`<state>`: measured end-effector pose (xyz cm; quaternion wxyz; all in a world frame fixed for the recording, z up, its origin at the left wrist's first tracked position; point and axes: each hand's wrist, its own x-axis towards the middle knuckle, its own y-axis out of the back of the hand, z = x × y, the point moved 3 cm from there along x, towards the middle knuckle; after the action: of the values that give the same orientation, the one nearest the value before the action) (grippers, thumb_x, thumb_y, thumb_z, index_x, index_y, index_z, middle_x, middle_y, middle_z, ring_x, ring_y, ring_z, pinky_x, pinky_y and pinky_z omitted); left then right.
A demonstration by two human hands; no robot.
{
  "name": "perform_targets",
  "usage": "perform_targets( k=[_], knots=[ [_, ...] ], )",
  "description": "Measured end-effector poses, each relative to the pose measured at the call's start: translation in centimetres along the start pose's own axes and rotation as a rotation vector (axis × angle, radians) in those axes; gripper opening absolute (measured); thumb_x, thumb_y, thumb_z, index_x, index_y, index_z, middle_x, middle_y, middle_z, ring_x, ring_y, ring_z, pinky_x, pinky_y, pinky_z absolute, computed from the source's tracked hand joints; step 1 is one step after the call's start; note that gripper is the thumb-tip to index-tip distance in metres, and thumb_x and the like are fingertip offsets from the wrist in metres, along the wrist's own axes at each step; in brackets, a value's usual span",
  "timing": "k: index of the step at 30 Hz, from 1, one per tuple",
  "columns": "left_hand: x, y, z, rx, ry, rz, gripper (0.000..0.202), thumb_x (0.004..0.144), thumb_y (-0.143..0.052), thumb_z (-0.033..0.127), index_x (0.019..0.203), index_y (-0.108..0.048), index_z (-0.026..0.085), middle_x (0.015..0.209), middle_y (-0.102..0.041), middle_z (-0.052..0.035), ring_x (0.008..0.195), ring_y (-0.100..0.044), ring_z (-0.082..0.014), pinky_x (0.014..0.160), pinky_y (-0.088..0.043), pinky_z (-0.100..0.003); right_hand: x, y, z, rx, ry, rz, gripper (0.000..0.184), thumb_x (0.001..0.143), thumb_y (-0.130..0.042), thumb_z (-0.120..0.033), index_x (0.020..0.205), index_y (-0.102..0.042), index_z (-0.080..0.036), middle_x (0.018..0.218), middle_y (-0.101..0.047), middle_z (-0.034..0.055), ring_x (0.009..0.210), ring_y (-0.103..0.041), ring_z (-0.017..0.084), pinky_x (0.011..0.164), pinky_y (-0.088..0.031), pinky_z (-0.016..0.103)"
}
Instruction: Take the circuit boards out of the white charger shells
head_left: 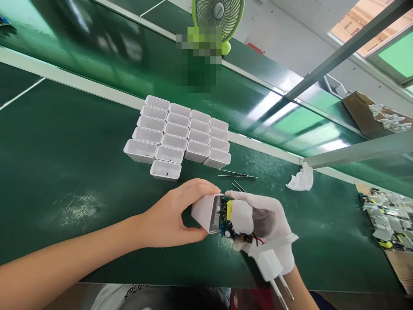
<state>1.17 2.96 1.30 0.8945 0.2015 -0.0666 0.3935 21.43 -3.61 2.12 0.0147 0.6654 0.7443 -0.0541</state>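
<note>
My bare left hand [174, 217] is closed around a white plastic adapter case [204, 212], its open end facing right. In my right hand [271, 219], which wears a white glove, is a circuit board [223, 215] with a yellow component, capacitors and wires. The board's left edge meets the mouth of the case; how far it reaches inside I cannot tell. A white plug piece with two metal pins [270, 265] hangs below my right palm, near the red and black wires. Glove and components hide part of the board.
Several open white cases [176, 131] stand in rows beyond my hands. Tweezers [238, 174] lie to their right, and a crumpled white cloth [301, 177] is near the rail. Circuit boards [387, 219] cover cardboard at the right. A green fan [219, 17] stands behind.
</note>
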Motion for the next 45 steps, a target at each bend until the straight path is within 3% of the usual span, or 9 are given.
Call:
perform_targets(
  k=[9,13,21,25,29,33,37,42,45],
  knots=[
    [-0.2,-0.2,-0.1,0.057,-0.068,0.031,0.068,0.078,-0.067,0.007,0.140,-0.046,0.024,0.135,-0.056,-0.0081,0.125,-0.057,-0.0213,0.103,-0.052,-0.030,-0.3,0.1,-0.4,-0.111,0.032,0.058,0.062,0.068,-0.089,-0.021,0.122,-0.061,-0.027,0.131,-0.065,0.0121,0.092,-0.073,0.027,0.053,-0.066,0.033],
    [-0.1,-0.2,0.0,0.064,-0.071,0.029,0.068,0.077,-0.068,0.006,0.140,-0.046,0.023,0.134,-0.056,-0.0080,0.124,-0.057,-0.0207,0.104,-0.051,-0.029,-0.1,0.1,-0.5,-0.101,-0.011,0.045,0.055,0.073,-0.086,-0.026,0.123,-0.063,-0.028,0.132,-0.066,0.0113,0.090,-0.073,0.026,0.051,-0.065,0.031],
    [0.0,-0.1,0.0,0.080,-0.078,0.030,0.066,0.078,-0.068,0.007,0.138,-0.046,0.023,0.133,-0.056,-0.0079,0.125,-0.056,-0.0204,0.104,-0.049,-0.029,-0.1,0.0,-1.2,-0.263,0.114,0.036,0.061,0.075,-0.083,-0.013,0.129,-0.060,-0.027,0.136,-0.064,0.0104,0.110,-0.070,0.029,0.083,-0.066,0.044],
    [0.0,-0.3,0.1,0.027,0.015,0.003,0.067,0.075,-0.069,0.012,0.135,-0.042,0.024,0.127,-0.058,-0.0080,0.111,-0.061,-0.0226,0.091,-0.055,-0.033,-0.1,-0.3,-1.5,-0.157,0.176,0.036,0.064,0.074,-0.086,-0.016,0.130,-0.057,-0.032,0.134,-0.065,0.0079,0.103,-0.072,0.027,0.073,-0.067,0.038],
    [-0.2,-0.5,0.0,-0.163,0.127,0.069,0.061,0.078,-0.065,0.014,0.130,-0.036,0.025,0.116,-0.056,-0.0080,0.095,-0.062,-0.0198,0.075,-0.057,-0.031,0.0,-0.6,-1.6,-0.104,0.206,0.155,0.065,0.072,-0.090,-0.026,0.127,-0.056,-0.036,0.128,-0.068,0.0064,0.092,-0.074,0.025,0.056,-0.063,0.030],
    [-0.6,-0.7,-0.1,-0.294,0.127,0.117,0.073,0.079,-0.069,0.015,0.137,-0.027,0.028,0.105,-0.052,-0.0050,0.092,-0.058,-0.0187,0.074,-0.055,-0.031,0.1,-1.1,-0.7,-0.103,0.154,0.199,0.067,0.066,-0.093,-0.034,0.123,-0.058,-0.034,0.118,-0.071,0.0081,0.101,-0.072,0.031,0.062,-0.065,0.038],
    [-0.6,-0.6,0.2,-0.298,0.047,0.135,0.076,0.072,-0.080,0.014,0.131,-0.034,0.030,0.110,-0.051,-0.0044,0.092,-0.059,-0.0178,0.075,-0.055,-0.030,0.0,-1.7,0.2,-0.060,0.127,0.153,0.065,0.069,-0.091,-0.032,0.125,-0.058,-0.034,0.107,-0.074,0.0084,0.103,-0.071,0.034,0.066,-0.066,0.043],
    [-0.5,-0.3,0.4,-0.252,0.007,0.157,0.070,0.072,-0.082,0.015,0.126,-0.040,0.028,0.116,-0.051,-0.0064,0.098,-0.061,-0.0201,0.083,-0.056,-0.033,0.2,-1.7,0.1,-0.013,0.156,0.146,0.059,0.073,-0.089,-0.031,0.124,-0.059,-0.037,0.123,-0.070,0.0062,0.092,-0.074,0.027,0.065,-0.066,0.037],
    [-0.6,-0.3,0.3,-0.266,-0.040,0.158,0.072,0.072,-0.082,0.014,0.129,-0.039,0.028,0.117,-0.053,-0.0071,0.102,-0.061,-0.0219,0.089,-0.055,-0.037,0.2,-1.6,0.1,-0.038,0.149,0.121,0.065,0.069,-0.091,-0.039,0.125,-0.059,-0.035,0.125,-0.069,0.0070,0.094,-0.073,0.030,0.067,-0.067,0.041]
  ],
)
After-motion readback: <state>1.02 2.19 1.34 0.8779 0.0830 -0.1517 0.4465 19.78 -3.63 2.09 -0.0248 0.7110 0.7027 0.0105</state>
